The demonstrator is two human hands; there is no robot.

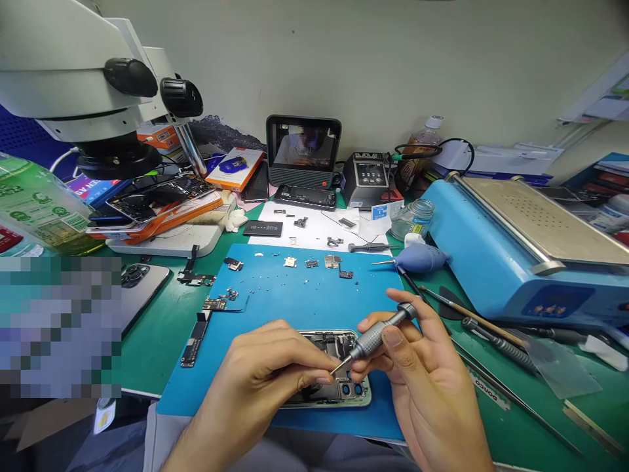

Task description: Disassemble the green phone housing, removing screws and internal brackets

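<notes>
Screwdriver point(378, 333) is pinched in my right hand point(422, 373), its tip just over the opened phone point(328, 373) on the blue mat point(275, 308). My left hand point(265, 373) closes its fingertips at the tip. I think the tip could slip and scratch the board.

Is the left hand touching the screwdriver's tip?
Touching. The head view shows the left hand with its fingertips pinched at the tip of the screwdriver, no gap visible.
</notes>
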